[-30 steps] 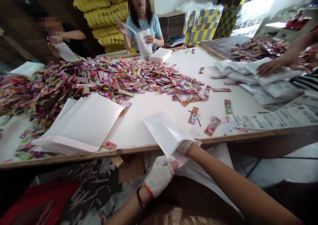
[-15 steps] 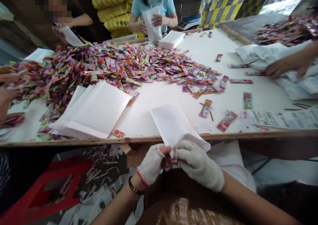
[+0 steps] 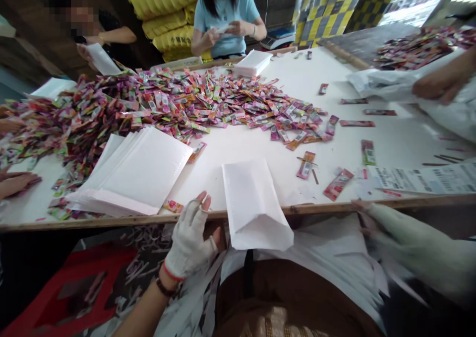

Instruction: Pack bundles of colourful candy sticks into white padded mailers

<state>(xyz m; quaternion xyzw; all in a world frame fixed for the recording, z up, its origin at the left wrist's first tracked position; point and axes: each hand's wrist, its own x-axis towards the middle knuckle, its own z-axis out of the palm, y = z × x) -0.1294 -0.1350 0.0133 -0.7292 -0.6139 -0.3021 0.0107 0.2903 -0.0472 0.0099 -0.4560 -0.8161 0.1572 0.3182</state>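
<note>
A white padded envelope (image 3: 255,203) lies across the wooden table edge (image 3: 111,222), its lower half hanging over my lap. My left hand (image 3: 191,237), in a white knit glove, is just left of it with fingers stretched upward and nothing in them; the thumb is close to the envelope's left edge. My right hand (image 3: 375,223), also gloved, is out to the right at the table edge, smeared by motion, below a sheet of printed labels (image 3: 424,178). Loose pink sachets (image 3: 338,184) lie between the envelope and the labels.
A stack of white envelopes (image 3: 137,173) lies at the front left. A big heap of coloured sachets (image 3: 167,103) covers the middle and left. Other people work at the far side (image 3: 226,14), back left (image 3: 92,29), left (image 3: 15,183) and right (image 3: 442,81). A red stool (image 3: 74,287) stands below.
Both hands have let go of the envelope, which now rests on the table edge. My right hand has swung out to the right; my left hand has opened beside the envelope.
</note>
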